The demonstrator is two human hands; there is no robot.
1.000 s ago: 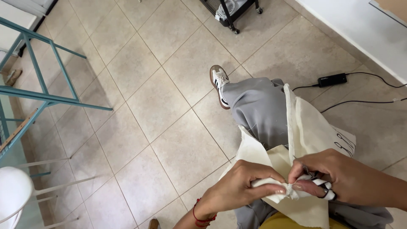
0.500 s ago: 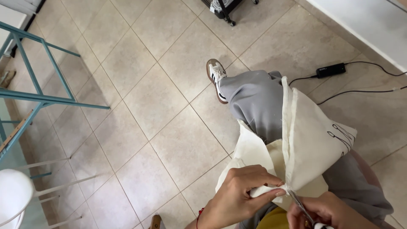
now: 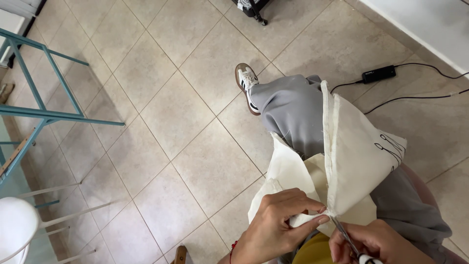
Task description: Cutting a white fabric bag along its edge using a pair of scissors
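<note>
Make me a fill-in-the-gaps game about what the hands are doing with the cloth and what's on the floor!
1. The left hand pinches the cream-coloured ____ at its seam.
2. The right hand holds thin metal ____ against the seam.
3. The cloth lies over a leg in ____ trousers.
4. A black power adapter lies on the beige ____ floor.

Missing words: fabric, scissors, grey, tiled

Cloth (image 3: 356,156) draped over raised knee, on trouser leg (image 3: 293,110). Left hand (image 3: 276,222) at cloth's lower corner, right hand (image 3: 373,242) just right of it, near bottom edge. Scissors (image 3: 344,235) in right hand, tip touching cloth corner between hands. Shoe (image 3: 246,85) on floor beyond knee. Power adapter (image 3: 378,74) and cable on floor, upper right. Metal frame (image 3: 44,115) far left; chair (image 3: 17,227) at lower left.
</note>
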